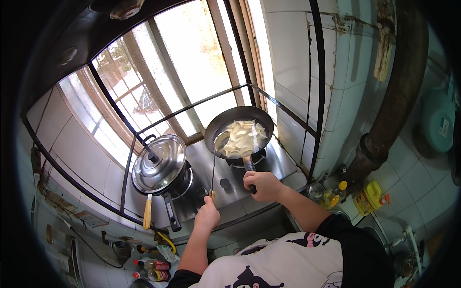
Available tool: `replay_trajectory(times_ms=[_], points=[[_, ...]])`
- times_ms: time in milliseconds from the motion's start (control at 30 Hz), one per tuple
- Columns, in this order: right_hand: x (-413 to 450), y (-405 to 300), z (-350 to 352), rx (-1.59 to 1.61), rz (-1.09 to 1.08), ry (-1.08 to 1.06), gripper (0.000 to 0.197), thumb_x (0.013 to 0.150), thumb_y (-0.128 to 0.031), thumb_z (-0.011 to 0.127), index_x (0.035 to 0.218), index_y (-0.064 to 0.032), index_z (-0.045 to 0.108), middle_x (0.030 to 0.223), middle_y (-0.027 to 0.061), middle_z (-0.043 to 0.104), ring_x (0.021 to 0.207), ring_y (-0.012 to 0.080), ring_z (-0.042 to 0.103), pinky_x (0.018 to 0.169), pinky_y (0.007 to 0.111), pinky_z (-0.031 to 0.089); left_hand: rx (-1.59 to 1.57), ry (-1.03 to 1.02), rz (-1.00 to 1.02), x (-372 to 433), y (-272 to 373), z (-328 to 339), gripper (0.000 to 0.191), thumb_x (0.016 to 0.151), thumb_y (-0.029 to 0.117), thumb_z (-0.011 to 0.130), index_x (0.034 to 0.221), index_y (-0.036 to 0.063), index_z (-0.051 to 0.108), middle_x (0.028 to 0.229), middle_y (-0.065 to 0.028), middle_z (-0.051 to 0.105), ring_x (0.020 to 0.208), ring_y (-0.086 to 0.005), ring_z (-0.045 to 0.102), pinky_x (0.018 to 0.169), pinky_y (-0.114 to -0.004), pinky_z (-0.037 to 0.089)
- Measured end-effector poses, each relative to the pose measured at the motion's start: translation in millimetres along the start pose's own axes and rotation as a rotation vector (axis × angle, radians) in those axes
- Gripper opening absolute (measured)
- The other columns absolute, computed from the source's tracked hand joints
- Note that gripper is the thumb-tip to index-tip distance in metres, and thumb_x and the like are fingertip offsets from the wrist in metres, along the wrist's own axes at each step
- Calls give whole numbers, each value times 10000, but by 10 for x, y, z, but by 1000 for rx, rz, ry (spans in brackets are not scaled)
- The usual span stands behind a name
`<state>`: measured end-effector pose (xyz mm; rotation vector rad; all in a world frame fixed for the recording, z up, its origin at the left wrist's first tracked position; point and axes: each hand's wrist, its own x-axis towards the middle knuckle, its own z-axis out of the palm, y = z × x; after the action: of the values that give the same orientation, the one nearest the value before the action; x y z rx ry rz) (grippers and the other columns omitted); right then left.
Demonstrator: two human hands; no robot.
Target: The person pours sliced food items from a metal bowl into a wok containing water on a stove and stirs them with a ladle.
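A dark wok (216, 118) sits on the right burner of a steel gas stove (201, 162). Many pale dumplings (239, 138) lie in liquid inside it. My right hand (264, 185) grips the wok's handle (249, 165). My left hand (207, 215) is closed around the wooden end of a long-handled ladle (222, 141). The ladle's metal head rests at the wok's left inner side, among the dumplings' edge; whether it touches the bottom is hidden.
On the left burner stands a pan with a steel lid (160, 163), its black handle (173, 212) jutting toward me. A black metal frame (191, 106) surrounds the stove. Sauce bottles (158, 275) stand lower left; an oil bottle (333, 196) and yellow jug (367, 198) are at right.
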<state>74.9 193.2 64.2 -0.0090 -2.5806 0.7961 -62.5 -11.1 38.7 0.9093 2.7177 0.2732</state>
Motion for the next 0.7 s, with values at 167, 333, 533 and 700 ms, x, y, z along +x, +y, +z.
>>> replay_trajectory(times_ms=[167, 333, 533, 700], points=[[11, 1, 15, -6, 5, 1, 159, 631, -60, 647, 776, -99, 597, 916, 17, 594, 773, 293, 618, 656, 389, 497, -5, 0, -4, 8, -31, 18, 341, 852, 81, 450, 1155, -36, 346, 944, -337, 628, 907, -468, 629, 813, -535, 499], [3, 2, 12, 10, -1, -2, 163, 628, -58, 651, 777, -95, 595, 919, 17, 595, 776, 293, 618, 660, 388, 497, 0, -24, -35, 10, 2, -1, 354, 851, 88, 461, 1166, -30, 352, 967, -331, 629, 933, -459, 628, 831, -522, 499], [3, -20, -8, 5, 16, -17, 164, 627, -56, 650, 776, -95, 595, 919, 17, 594, 785, 290, 619, 665, 384, 497, 2, -21, -37, 11, -1, -5, 354, 854, 95, 464, 1167, -26, 354, 986, -325, 629, 949, -454, 627, 842, -516, 498], [6, -13, -2, -9, 10, -13, 160, 629, -58, 646, 777, -96, 595, 919, 16, 595, 783, 288, 619, 663, 384, 499, -6, -27, -40, 6, 11, -14, 344, 856, 98, 465, 1159, -23, 355, 987, -329, 627, 950, -456, 626, 843, -518, 497]])
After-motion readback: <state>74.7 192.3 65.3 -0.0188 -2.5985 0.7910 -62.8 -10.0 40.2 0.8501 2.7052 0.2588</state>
